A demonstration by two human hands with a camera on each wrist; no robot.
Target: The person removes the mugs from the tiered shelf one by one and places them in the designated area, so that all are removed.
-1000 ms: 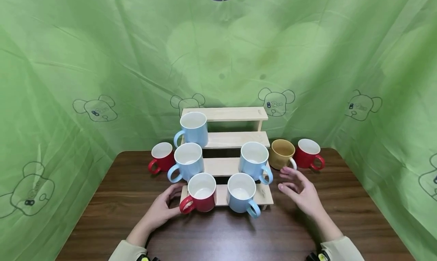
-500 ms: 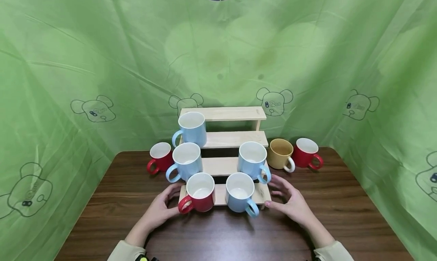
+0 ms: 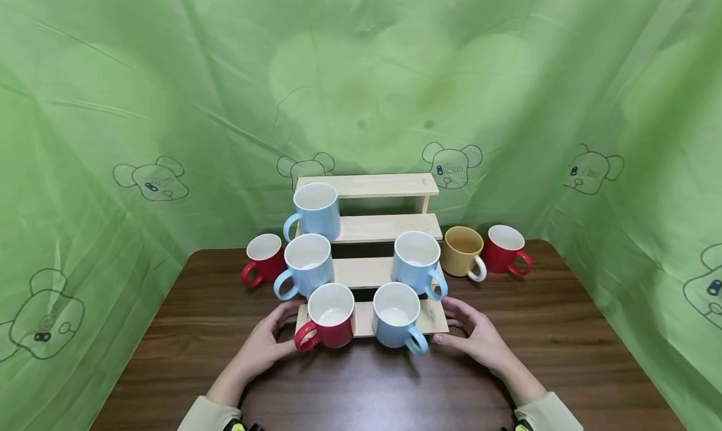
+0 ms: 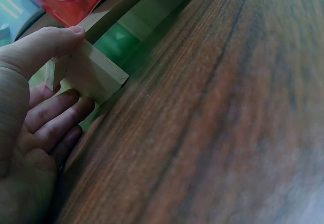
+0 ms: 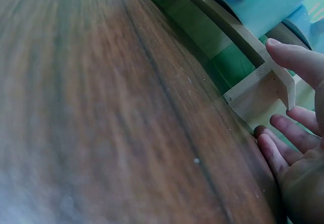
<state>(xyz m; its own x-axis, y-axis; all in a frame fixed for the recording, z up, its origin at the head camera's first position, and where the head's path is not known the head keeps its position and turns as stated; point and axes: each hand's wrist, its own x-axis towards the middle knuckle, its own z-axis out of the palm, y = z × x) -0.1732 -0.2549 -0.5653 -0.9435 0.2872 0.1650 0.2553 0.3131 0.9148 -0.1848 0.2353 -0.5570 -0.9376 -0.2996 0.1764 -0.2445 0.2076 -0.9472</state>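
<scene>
Brings right hand [image 3: 476, 338] from near the tan mug [image 3: 457, 262] to the right end of the four-tier wooden stand [image 3: 369, 228]. Holds its lowest tier [image 3: 363, 318] at both ends, left hand [image 3: 264, 343] opposite, fingers [image 4: 63, 123] partly curled round, likely for balance beneath red mug [image 3: 336, 335] and light-blue mug [image 3: 391, 334]. Has stand upright on worktop [image 3: 372, 396].

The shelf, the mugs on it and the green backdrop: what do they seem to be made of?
The shelf looks like bare wood, with a dull finish: pale planks, faint grain marks. The mugs are probably glazed ceramic: smooth, slightly shiny sides and white insides. The backdrop seems to be thin fabric, softly sheened, hanging in creases; which fibre, I can't tell.
</scene>
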